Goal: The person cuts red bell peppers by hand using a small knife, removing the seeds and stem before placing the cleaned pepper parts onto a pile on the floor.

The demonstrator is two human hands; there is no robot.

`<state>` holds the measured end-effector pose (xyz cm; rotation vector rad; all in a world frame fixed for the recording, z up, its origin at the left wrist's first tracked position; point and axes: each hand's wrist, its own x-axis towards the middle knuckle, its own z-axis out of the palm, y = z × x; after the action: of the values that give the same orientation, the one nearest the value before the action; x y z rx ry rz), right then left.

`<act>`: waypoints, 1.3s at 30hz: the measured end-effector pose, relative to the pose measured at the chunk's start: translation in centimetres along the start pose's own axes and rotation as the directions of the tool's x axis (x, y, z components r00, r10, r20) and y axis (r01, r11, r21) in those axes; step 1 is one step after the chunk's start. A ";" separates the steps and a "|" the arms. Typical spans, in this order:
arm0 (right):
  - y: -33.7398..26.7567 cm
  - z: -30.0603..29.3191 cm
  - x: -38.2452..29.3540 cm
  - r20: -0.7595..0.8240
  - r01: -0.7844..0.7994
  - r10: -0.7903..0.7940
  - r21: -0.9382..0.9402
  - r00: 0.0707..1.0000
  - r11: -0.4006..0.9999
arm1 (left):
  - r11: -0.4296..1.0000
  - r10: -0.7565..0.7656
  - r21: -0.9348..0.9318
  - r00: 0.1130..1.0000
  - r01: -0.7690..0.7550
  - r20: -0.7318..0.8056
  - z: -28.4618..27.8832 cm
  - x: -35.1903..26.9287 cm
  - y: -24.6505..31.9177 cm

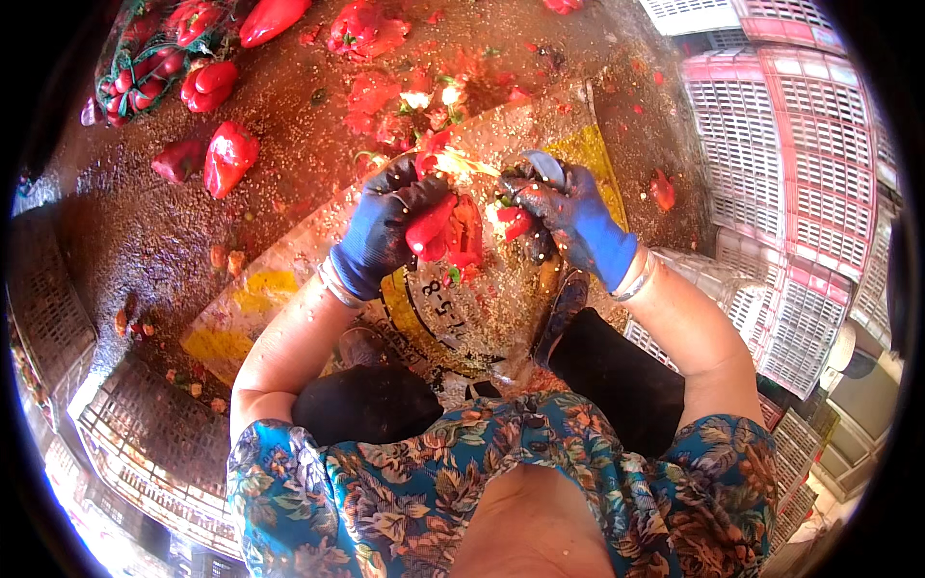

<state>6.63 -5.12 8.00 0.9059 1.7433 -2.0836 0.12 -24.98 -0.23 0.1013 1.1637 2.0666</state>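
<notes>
My left hand [379,227], in a blue glove with a dark palm, grips an opened red bell pepper [462,231]. The pepper's cut wall faces me, and pale flesh shows above it. My right hand [574,213], gloved alike, holds a small knife with a curved blade [545,169] that juts up past the fingers. Below the right fingers is a red piece with a pale, seedy core [510,221]; whether it is gripped or only touched I cannot tell. Under both hands lies a printed sheet or sack [498,318] strewn with seeds.
Whole red peppers [231,159] lie at the left, near a green mesh bag [137,83] of peppers. Pepper scraps and cores [412,101] are heaped beyond my hands on the wet floor [289,130]. Stacked plastic crates [780,144] stand right; another crate [159,426] is lower left.
</notes>
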 end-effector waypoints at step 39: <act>2.8 2.6 1.1 0.022 0.587 -0.626 -0.376 0.779 0.717 | 0.963 0.064 0.228 0.943 -0.145 0.328 1.2 0.1 -0.7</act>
<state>6.67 -8.02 5.30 0.3485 2.6567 -1.9385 0.89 -23.82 -0.05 0.6087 1.2276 1.8945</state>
